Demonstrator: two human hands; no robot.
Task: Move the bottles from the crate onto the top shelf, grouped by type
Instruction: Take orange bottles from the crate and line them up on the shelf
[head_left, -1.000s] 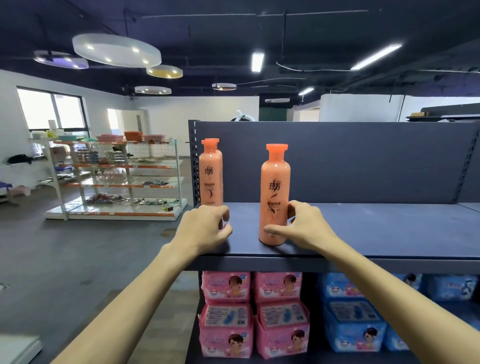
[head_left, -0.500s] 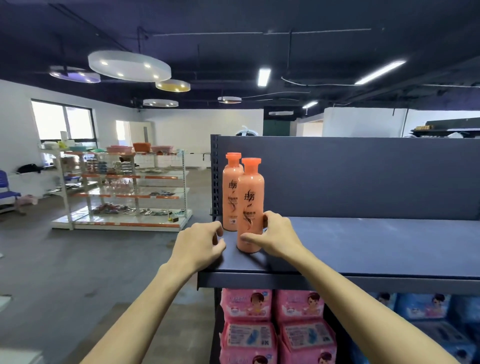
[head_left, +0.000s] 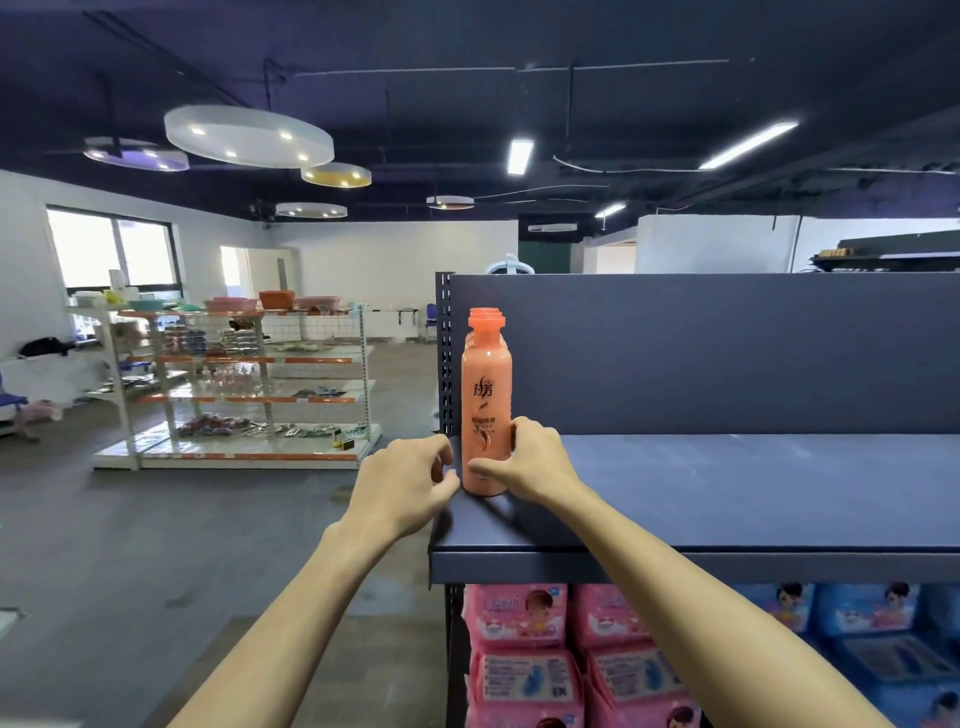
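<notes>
Stacked nearest, under the top shelf: pink packs, with blue packs to their right. No crate in view.

Just above, at the shelf's left end: left hand with fingers loosely curled and holding nothing, fingertips at the near left corner, just beside the orange bottle; contact with it impossible to confirm. Right hand wrapped round the bottle's lower right side, thumb across the front near the base.

Upright on the shelf, hard against the left edge and well forward of the back panel. At its left shoulder, a sliver of matching orange, seemingly a second bottle directly behind, so grouped by type.

Could go over the open left end with any further leftward nudge. Tall and narrow, held low: likely to topple on a quick release, or knock the one behind.

Beyond, far left: a stocked display rack under round ceiling lights.
</notes>
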